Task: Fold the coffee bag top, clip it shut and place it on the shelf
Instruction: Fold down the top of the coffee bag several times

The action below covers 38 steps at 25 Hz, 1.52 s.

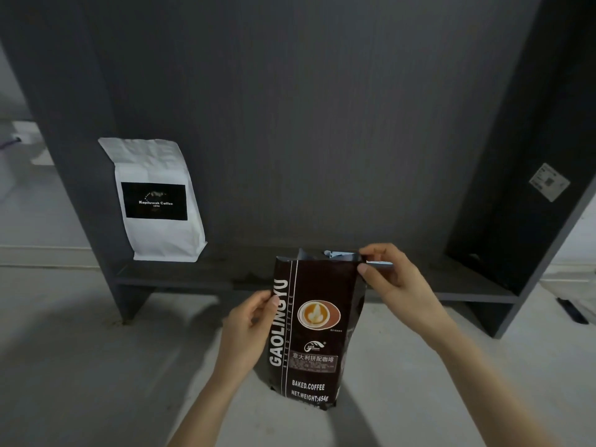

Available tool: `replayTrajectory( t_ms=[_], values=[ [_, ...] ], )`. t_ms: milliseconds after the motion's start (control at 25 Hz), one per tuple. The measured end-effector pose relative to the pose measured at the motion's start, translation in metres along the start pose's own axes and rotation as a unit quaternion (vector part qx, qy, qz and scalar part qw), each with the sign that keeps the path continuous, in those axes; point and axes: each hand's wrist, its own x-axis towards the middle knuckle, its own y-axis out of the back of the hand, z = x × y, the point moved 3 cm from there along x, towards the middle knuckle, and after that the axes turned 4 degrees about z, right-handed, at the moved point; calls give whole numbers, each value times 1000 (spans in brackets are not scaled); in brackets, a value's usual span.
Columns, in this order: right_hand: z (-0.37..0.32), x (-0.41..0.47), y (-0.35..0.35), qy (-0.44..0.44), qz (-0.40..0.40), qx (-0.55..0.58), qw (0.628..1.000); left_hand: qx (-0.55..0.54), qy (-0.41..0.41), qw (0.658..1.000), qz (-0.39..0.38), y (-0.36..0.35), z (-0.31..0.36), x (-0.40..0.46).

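A dark brown coffee bag (314, 330) with a latte picture and white lettering stands upright on the pale floor in front of the shelf. My left hand (248, 321) grips its left edge about halfway up. My right hand (392, 279) pinches the bag's top right corner, where a pale blue clip (342, 254) lies along the folded top, partly hidden by my fingers. The dark grey shelf board (209, 272) runs just behind the bag.
A white coffee bag (158, 201) with a black label stands at the shelf's left end. Dark side panels (529, 188) frame the shelf, the right one carrying a white sticker (549, 181). A dark object (572, 310) lies on the floor at the far right.
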Motion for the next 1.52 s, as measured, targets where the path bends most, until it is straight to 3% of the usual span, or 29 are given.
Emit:
replayTrajectory(
  t_ms=[120,360,920,1520],
  values=[
    [14,-12,-7,-52,34,51,997,3,7,1000,5,-1,-1,-1],
    [43,-39,-34,-120,72,44,989,11,0,1000,8,-1,2,-5],
    [52,-46,-35,-90,82,88,989,-12,1,1000,-29,-4,-4,-5],
    [49,-49,-37,-67,76,121,987,-24,-32,999,-14,-1,0,-4]
  ],
)
